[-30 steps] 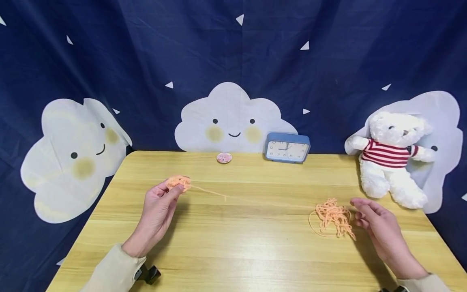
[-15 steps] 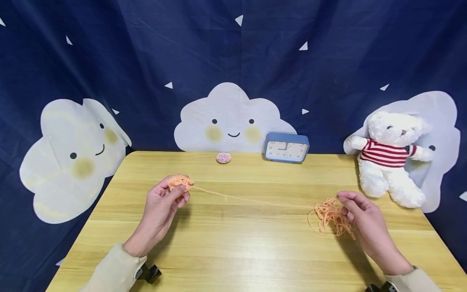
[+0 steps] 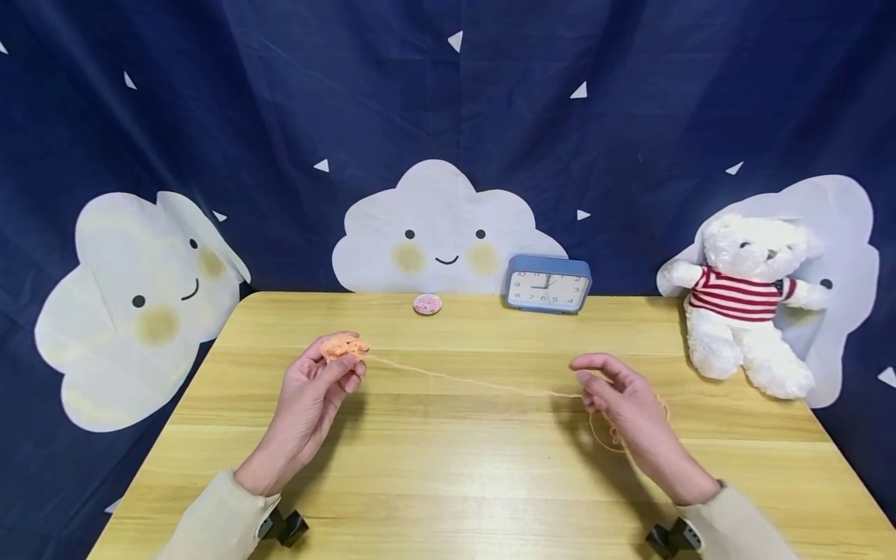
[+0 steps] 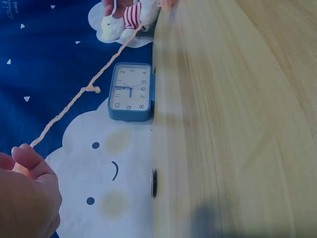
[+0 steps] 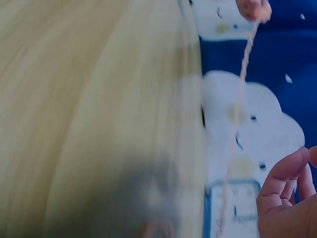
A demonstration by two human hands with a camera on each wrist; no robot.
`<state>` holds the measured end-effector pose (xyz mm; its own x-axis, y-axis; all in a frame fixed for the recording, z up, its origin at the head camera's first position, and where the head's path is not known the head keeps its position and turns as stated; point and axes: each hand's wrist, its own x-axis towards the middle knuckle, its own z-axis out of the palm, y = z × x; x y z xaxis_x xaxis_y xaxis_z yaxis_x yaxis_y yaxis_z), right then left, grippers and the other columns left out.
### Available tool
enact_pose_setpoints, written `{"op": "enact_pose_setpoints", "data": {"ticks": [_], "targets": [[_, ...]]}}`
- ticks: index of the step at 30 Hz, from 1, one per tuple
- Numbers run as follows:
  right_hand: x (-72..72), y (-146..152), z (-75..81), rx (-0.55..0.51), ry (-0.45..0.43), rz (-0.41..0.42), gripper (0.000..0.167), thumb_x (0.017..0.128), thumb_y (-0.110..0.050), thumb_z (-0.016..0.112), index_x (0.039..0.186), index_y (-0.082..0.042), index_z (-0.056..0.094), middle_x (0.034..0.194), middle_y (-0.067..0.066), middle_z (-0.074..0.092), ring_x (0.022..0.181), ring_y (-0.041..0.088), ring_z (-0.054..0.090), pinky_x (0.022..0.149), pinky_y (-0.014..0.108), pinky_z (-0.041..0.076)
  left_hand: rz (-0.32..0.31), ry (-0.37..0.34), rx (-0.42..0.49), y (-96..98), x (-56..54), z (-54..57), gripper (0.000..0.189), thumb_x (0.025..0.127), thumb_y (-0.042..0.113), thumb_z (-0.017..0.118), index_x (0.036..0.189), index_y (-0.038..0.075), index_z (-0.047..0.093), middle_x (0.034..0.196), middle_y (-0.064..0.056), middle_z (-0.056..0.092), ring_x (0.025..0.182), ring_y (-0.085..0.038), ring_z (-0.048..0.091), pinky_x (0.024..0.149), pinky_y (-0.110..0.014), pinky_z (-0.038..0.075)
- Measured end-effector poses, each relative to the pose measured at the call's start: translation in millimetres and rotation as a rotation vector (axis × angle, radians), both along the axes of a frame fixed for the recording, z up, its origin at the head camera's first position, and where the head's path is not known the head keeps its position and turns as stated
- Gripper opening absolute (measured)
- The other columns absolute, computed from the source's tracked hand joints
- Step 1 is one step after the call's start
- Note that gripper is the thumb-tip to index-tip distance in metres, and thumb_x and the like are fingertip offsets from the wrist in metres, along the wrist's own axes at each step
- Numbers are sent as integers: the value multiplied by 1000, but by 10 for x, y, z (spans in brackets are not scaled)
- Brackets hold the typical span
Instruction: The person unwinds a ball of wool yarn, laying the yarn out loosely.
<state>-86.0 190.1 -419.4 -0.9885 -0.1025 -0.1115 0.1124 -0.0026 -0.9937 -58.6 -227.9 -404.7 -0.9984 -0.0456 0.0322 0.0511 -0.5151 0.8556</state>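
Observation:
In the head view my left hand [image 3: 315,385] pinches a small wad of orange yarn [image 3: 343,347] between thumb and fingers, above the table's left part. A thin strand of yarn [image 3: 469,380] runs from it, drawn fairly straight, across to my right hand [image 3: 630,408]. That hand hovers with loosely bent fingers over the loose yarn pile [image 3: 607,435], hiding most of it. The right wrist view has the strand [image 5: 245,59] passing beside the right hand [image 5: 287,198], not between its fingers. A short knot end [image 4: 91,89] sticks out of the strand in the left wrist view.
A blue alarm clock [image 3: 548,285] and a round pink badge [image 3: 427,304] stand along the back edge of the wooden table [image 3: 448,482]. At the back right sits a white teddy bear [image 3: 749,303] in a striped shirt. A dark blue curtain [image 3: 280,93] hangs behind.
My right hand has moved left from beside the yarn pile to over it, now covering most of it. The left hand keeps its grip nearly in place.

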Motion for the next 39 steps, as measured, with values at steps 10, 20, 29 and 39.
{"op": "enact_pose_setpoints", "data": {"ticks": [10,20,29,39], "targets": [[-16,-646,-46,-11,0,186,32,104,-6,71,133,7,65,106,14,67,85,20,66,79,30,61,-61,42,95,-8,-2,-2,48,101,-14,32,144,-13,52,120,-16,62,94,-22,65,73,-20,54],[-95,-1108,-84,-12,-5,382,47,104,-10,72,148,-2,62,111,17,76,100,31,73,97,45,62,-26,-24,32,48,6,-3,38,107,-11,45,142,-7,59,116,-12,65,89,-17,67,72,-19,56],[-103,-1456,-65,-80,-17,448,45,105,-8,73,146,4,60,135,17,68,103,27,74,100,56,60,-48,7,-20,102,11,-13,34,109,-10,51,142,-7,60,111,-11,68,87,-15,70,73,-18,58],[-108,-1551,-59,-117,-75,453,39,103,-5,74,138,8,64,120,16,75,97,22,74,98,54,62,-41,5,-38,100,15,-9,34,109,-9,52,143,-9,59,109,-11,70,86,-14,71,74,-19,60]]}}
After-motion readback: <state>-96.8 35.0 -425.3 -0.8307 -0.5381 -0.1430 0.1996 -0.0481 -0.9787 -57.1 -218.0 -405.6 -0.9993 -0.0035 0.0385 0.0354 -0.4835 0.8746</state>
